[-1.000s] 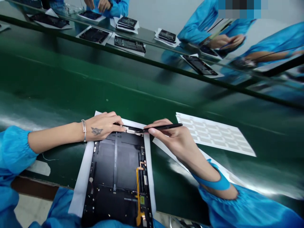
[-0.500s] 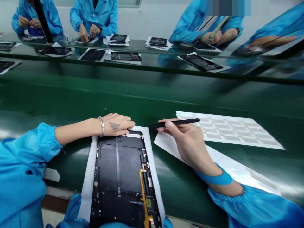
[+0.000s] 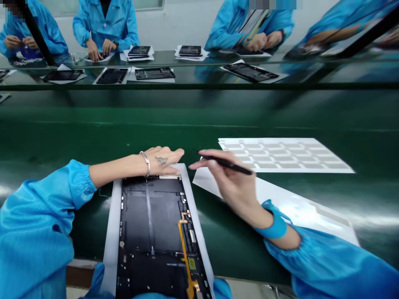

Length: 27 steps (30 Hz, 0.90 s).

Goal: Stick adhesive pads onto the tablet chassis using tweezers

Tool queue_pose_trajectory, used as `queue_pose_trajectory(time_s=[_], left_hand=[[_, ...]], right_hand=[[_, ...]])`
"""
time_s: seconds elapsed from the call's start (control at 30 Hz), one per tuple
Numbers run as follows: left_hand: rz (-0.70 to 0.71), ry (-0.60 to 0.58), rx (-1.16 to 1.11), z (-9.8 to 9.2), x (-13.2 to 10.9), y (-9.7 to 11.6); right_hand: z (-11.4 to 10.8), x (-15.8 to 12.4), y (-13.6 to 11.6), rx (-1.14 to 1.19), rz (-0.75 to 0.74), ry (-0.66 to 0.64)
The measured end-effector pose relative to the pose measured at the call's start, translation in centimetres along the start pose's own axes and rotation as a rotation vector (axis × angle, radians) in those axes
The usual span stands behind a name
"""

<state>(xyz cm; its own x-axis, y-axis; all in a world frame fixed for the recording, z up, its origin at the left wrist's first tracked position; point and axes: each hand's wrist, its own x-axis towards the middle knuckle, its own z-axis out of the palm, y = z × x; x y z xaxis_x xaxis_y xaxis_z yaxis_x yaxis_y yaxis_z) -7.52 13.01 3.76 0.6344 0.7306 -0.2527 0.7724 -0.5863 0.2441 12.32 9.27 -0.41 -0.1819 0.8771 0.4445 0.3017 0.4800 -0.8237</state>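
The left grip (image 3: 163, 161), thumb spread from fingers and nothing seen in it, lies at the far edge of the black device (image 3: 162, 224) on white paper (image 3: 110, 245); light pressure should steady it. The orange ribbon (image 3: 183, 243) looks delicate, best left unpressed. The right grip (image 3: 235, 185) pinches a slim black tool (image 3: 235, 166); a relaxed pinch should help fine aiming

device (image 3: 165, 220) on paper (image 3: 110, 249) at btm ctr, l hand (image 3: 163, 161) at its far edge, r hand (image 3: 238, 187) w/ tool (image 3: 232, 165) to the r, label sheet (image 3: 283, 155) mid-r, 2nd sheet (image 3: 293, 203) in front of it, other devices (image 3: 155, 74) on shelf (image 3: 199, 74) up top, co-workers (image 3: 107, 25) behind
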Motion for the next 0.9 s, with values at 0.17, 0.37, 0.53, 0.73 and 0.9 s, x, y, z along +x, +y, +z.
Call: queue_pose_trajectory(time_s=[0.17, 0.37, 0.53, 0.73, 0.9], left_hand=[[0.145, 0.176, -0.228, 2.6, -2.6, -2.2], [0.225, 0.258, -0.395, 3.9, -5.6, -3.5], [0.219, 0.287, -0.423, 4.8, -5.1, -3.2], [0.211, 0.300, -0.432, 5.4, -4.6, -3.2], [0.193, 0.322, -0.362, 5.9, -4.2, -3.3]], right_hand=[[1.0, -1.0, 0.1, -0.176, -0.197, -0.292], [1.4, -1.6, 0.0, -0.228, -0.307, -0.384], [2.5, -1.4, -1.4, -0.243, -0.239, -0.389], [3.8, -1.3, -1.9, -0.274, -0.259, -0.422], [2.2, -1.8, -1.1, -0.364, -0.284, -0.371]])
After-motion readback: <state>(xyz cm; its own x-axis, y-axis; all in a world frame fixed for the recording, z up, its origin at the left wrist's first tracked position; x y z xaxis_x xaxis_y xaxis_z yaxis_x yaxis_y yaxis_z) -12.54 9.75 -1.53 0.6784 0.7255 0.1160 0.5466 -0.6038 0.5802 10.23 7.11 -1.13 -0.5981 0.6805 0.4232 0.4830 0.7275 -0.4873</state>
